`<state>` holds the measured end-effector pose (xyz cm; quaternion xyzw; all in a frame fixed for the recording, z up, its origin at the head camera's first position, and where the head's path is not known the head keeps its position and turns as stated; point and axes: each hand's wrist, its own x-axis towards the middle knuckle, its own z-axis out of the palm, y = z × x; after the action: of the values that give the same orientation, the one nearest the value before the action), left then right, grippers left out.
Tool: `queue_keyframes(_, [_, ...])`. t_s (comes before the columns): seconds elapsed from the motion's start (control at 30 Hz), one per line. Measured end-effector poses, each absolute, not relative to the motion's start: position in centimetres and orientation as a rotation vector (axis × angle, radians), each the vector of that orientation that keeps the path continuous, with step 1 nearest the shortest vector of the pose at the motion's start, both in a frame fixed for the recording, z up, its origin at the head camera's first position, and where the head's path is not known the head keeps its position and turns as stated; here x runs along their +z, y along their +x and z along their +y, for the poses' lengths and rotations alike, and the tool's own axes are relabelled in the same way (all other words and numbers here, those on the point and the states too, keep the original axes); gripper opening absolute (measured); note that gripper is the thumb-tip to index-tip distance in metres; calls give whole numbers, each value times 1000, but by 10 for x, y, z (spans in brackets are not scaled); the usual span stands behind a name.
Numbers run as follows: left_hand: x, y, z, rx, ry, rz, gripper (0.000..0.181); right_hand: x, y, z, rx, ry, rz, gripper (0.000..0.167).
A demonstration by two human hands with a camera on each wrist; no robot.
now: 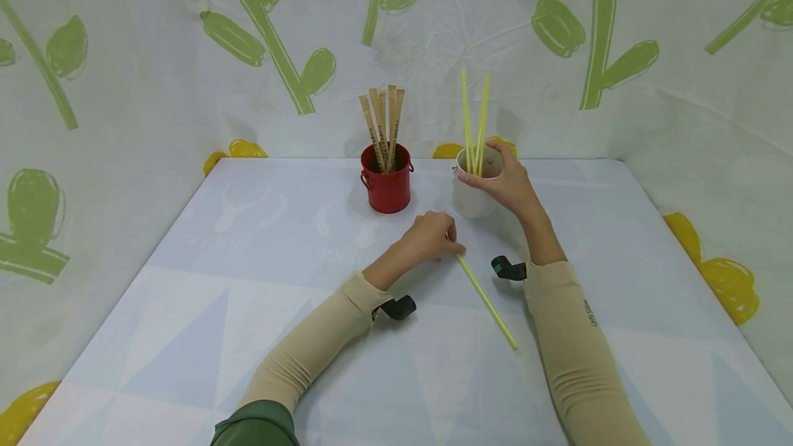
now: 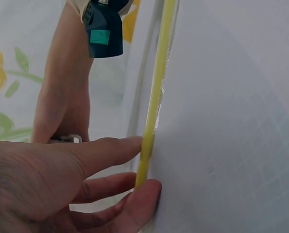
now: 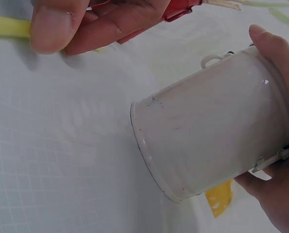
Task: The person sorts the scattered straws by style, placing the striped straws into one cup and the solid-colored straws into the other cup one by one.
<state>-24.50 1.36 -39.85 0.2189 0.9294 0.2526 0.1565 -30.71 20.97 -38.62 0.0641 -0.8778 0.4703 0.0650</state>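
Note:
My left hand [image 1: 429, 236] pinches one end of a thin yellow straw [image 1: 487, 300] between thumb and fingers. The straw slants over the table towards the near right. In the left wrist view the thumb touches one side of the yellow straw [image 2: 159, 73], with fingertips at its end. My right hand [image 1: 511, 186] grips the rim of a white metal bucket [image 1: 473, 199], thumb and fingers spread around its top. Several similar yellow straws [image 1: 466, 112] stand in it. The right wrist view shows the white bucket [image 3: 207, 121] side-on, with small handle loops near its top.
Left of the white bucket stands a red bucket [image 1: 389, 193] holding several flat wooden sticks [image 1: 374, 122] with dark print. Both stand near the back edge of a pale blue and white patterned tabletop [image 1: 204, 336]. A leaf-printed wall covering [image 1: 446, 19] rises behind.

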Motion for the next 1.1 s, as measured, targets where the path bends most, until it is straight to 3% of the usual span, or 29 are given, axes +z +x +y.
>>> queue_keyframes(0.27, [-398, -246, 11, 744, 593, 2618, 19, -387, -307, 210, 1416, 189, -2652, 94])
queue_keyframes(1.1, [-394, -249, 7, 712, 539, 2566, 44, -385, -306, 210, 1409, 183, -2660, 95])
